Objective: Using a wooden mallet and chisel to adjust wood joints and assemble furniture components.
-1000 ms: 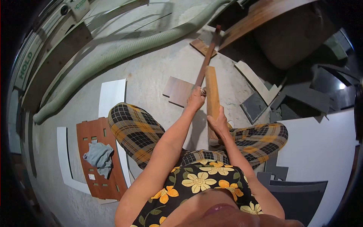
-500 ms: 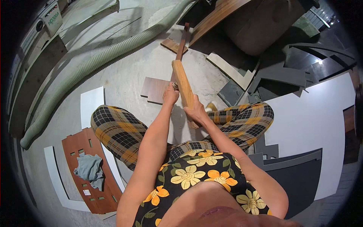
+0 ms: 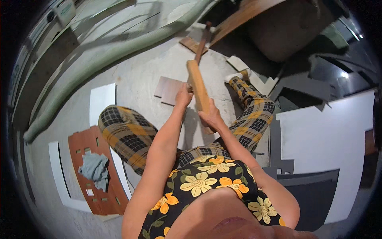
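Observation:
A long light-brown wooden block slants away in front of me, above the floor between my legs. My right hand is closed round its near end. At the block's left side, my left hand is closed, with a small shiny bit showing at its fingertips. What that piece is, the blur and my fingers hide. Beneath and beyond the block runs a narrow dark-brown wooden strip. A flat brown board lies on the floor just left of my left hand.
A ribbed green hose curves along the left. Nearer lie a reddish-brown slotted panel with a grey cloth on it. White and dark grey panels lie at the right. A small wood piece rests by the strip's far end.
My right leg has stretched out forward from its folded position. The view has shifted slightly. Both hands keep their places at the wooden block.

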Demonstrator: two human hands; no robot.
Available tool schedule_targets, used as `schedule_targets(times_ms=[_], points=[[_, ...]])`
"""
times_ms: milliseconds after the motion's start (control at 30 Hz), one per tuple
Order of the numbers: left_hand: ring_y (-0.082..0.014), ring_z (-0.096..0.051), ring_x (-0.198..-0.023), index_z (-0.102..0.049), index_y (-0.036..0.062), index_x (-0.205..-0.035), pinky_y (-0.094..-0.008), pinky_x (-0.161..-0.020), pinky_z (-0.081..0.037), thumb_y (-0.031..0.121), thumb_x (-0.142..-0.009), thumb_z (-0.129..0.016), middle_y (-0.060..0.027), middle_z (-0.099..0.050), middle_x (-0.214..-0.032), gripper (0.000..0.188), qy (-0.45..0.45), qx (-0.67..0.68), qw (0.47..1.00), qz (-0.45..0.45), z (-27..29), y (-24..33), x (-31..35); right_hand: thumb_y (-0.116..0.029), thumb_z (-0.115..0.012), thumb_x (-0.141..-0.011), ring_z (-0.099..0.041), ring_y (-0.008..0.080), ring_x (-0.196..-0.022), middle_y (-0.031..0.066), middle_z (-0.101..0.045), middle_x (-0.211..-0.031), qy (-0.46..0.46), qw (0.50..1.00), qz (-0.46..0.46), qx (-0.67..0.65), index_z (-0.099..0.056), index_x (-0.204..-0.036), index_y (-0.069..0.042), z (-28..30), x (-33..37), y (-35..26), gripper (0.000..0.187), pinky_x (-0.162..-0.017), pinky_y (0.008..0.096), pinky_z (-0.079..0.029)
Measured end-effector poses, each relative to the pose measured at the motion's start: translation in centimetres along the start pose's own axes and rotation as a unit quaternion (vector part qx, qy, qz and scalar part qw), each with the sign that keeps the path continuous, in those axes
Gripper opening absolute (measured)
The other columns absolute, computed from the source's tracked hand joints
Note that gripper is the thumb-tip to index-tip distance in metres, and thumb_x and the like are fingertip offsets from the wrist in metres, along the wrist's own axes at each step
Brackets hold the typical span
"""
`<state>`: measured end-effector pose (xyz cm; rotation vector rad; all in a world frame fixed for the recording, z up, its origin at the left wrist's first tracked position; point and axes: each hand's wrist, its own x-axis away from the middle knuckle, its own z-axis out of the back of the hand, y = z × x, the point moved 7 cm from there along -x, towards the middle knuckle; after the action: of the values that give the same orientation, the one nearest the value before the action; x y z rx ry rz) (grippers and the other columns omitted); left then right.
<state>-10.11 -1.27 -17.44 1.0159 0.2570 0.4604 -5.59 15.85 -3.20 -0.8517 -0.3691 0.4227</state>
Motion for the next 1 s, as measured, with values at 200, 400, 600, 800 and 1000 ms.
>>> schedule_targets(times_ms=[200,400,600,800,1000], points=[[-0.0393,-0.060,-0.095,-0.049,0.0092,-0.110,-0.0499,-0.081,-0.047,0.016,-0.079,-0.066,-0.0194,-0.062,-0.100,0.036,0.015,-0.038,0.999,-0.033,0.3,3.6,1.2,-0.018,-0.065,-0.076,-0.062,0.0348,-0.100,0.0222,-0.062,-0.106,0.030,0.999,0.005,-0.039,-0.042,-0.125,-0.003,0.4,-0.4,3.3,0.056,-0.086,0.0416,-0.048],[-0.0420,-0.060,-0.086,-0.050,0.0077,-0.105,-0.0519,-0.073,-0.048,0.013,-0.078,-0.066,-0.0200,-0.059,-0.095,0.031,0.030,-0.050,0.997,-0.042,-0.9,4.7,1.7,-0.013,-0.066,-0.078,-0.058,0.0245,-0.098,0.0155,-0.058,-0.108,0.049,0.987,-0.007,-0.153,-0.043,-0.123,0.001,0.1,0.0,6.6,0.052,-0.087,0.0363,-0.047],[-0.0417,-0.060,-0.081,-0.049,0.0094,-0.103,-0.0534,-0.067,-0.048,0.014,-0.078,-0.066,-0.0177,-0.057,-0.091,0.031,0.051,-0.079,0.993,-0.066,-2.0,4.5,1.7,-0.014,-0.066,-0.079,-0.057,0.0242,-0.100,0.0158,-0.058,-0.109,0.068,0.986,-0.014,-0.154,-0.041,-0.124,0.001,0.1,0.3,7.6,0.054,-0.088,0.0367,-0.046],[-0.0421,-0.060,-0.080,-0.050,0.0070,-0.099,-0.0525,-0.068,-0.049,0.013,-0.077,-0.066,-0.0195,-0.057,-0.089,0.027,0.062,-0.064,0.993,-0.078,-1.8,5.4,1.6,-0.015,-0.066,-0.078,-0.059,0.0255,-0.096,0.0162,-0.059,-0.105,0.078,0.989,-0.016,-0.124,-0.042,-0.122,0.001,0.6,-0.1,7.3,0.052,-0.086,0.0369,-0.046],[-0.0420,-0.060,-0.085,-0.050,0.0073,-0.100,-0.0533,-0.072,-0.048,0.013,-0.078,-0.066,-0.0194,-0.057,-0.091,0.027,0.061,-0.048,0.995,-0.062,-1.5,3.8,1.6,-0.018,-0.067,-0.076,-0.059,0.0259,-0.095,0.0166,-0.060,-0.104,0.070,0.993,-0.047,-0.081,-0.045,-0.119,0.000,-0.1,-0.3,5.8,0.051,-0.085,0.0373,-0.047]])
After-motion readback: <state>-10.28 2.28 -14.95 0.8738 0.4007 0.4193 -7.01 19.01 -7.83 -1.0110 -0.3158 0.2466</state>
